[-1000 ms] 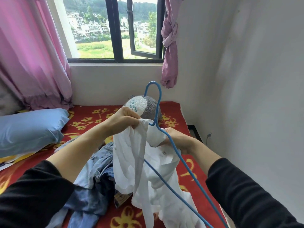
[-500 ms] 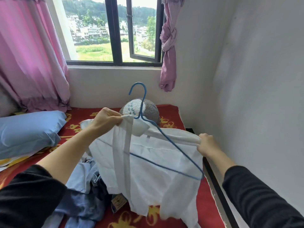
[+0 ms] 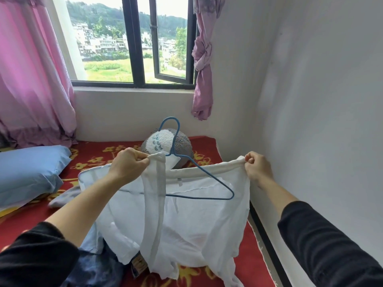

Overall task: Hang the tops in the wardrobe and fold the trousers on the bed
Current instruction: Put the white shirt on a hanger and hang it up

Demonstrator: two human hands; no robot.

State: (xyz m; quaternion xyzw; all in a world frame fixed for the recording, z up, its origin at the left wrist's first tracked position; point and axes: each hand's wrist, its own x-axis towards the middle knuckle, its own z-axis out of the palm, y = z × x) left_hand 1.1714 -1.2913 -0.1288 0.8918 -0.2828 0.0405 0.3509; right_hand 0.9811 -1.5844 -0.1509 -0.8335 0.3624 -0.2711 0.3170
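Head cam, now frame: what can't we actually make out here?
1. Blue hanger: in the head view its left side is hidden behind the white top.
2. Denim clothes: mostly covered by the top and cut off by the bottom edge, so the number of pieces cannot be told.
3. Plush toy: its lower part is hidden behind the top's collar.
4. Wardrobe: not in frame.

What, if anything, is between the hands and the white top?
Nothing visible. The left hand and right hand both pinch the white top at its upper edge, the blue hanger partly under its cloth. No wardrobe is in view, so that path cannot be judged.
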